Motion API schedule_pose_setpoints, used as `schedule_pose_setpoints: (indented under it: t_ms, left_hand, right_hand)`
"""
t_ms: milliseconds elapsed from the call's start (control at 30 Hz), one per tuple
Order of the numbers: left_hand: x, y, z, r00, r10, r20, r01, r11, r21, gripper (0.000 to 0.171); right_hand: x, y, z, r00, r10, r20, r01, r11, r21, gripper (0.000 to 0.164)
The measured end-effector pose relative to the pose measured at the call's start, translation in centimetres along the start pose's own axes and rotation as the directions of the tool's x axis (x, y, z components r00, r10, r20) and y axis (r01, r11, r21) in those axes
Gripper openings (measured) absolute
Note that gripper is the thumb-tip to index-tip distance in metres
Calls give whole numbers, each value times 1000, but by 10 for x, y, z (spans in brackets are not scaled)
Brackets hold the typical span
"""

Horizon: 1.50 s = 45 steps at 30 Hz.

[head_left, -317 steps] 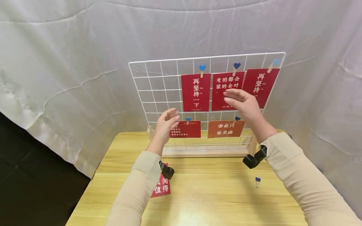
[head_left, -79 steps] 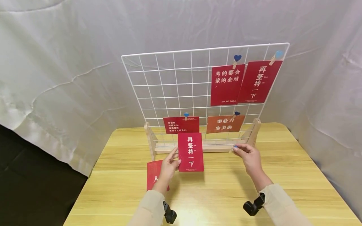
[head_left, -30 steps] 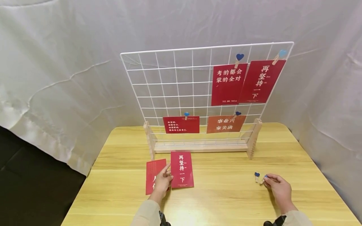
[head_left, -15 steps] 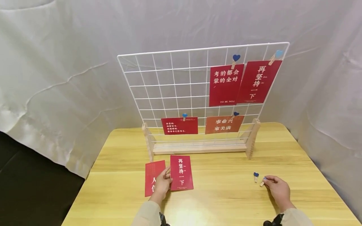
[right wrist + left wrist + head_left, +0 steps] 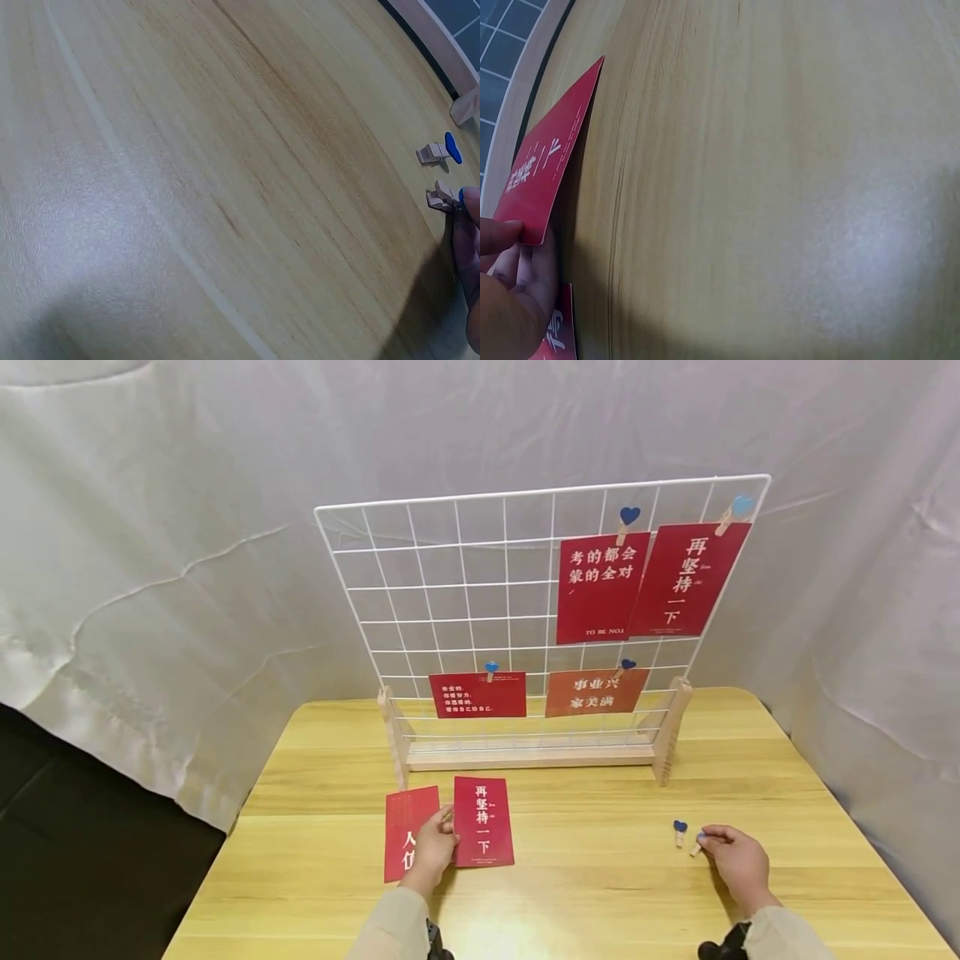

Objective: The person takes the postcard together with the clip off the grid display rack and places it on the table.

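As the left hand [image 5: 433, 847] holds card [image 5: 483, 822], the right [image 5: 738, 862] pinches a wooden clip [image 5: 442, 196].

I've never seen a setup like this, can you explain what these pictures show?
No machine here: just a person's bare left hand and right hand. One picture comes from a camera worn on the head, looking down; the other two come from wrist cameras. On the wooden table stands a white wire grid with four cards clipped on. The left hand holds a red card; a second red card lies beside it. The right hand pinches a clip; a second clip lies nearby.
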<state>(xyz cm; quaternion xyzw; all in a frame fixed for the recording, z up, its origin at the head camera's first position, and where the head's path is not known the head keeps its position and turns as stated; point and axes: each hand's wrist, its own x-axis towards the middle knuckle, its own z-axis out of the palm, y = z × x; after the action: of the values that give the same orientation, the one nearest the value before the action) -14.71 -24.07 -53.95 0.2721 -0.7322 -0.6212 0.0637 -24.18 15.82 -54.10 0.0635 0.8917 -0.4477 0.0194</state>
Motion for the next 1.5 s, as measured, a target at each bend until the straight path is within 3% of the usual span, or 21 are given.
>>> schedule_pose_setpoints:
  t_ms: [333,567,700,833,1067,1167,1300,1500]
  left_hand:
    - [-2,5,-2,999,-4,-53,7,998,67,53]
    - [-3,8,-4,999,-7,-51,12,995,102,45]
    - [-3,10,-7,998,-20,-58,27,992,125,42]
    - [-4,13,-9,998,-5,-55,13,989,144,42]
    - [-4,17,-15,999,-21,-29,25,990,140,41]
    - [-3,19,-19,1000,-16,-17,19,989,144,40]
    - [-2,23,-24,1000,3,14,-5,993,119,40]
    - [-1,36,-26,998,33,61,-34,999,23,43]
  right_hand:
    - [-1,-2,-1,999,-33,39,35,998,-56,31]
    - [-2,-3,-5,998,-51,44,56,993,-102,32]
    - [-5,-4,-10,999,-16,34,20,993,-117,33]
    - [-6,-6,-13,999,13,30,-10,995,-104,35]
    - [-5,-11,-10,1000,-19,24,21,997,-77,39]
    - [3,-5,-5,999,-40,18,41,998,-53,43]
    - [27,22,7,997,-71,11,71,995,-77,49]
    - [50,44,17,992,-126,20,127,989,-76,58]
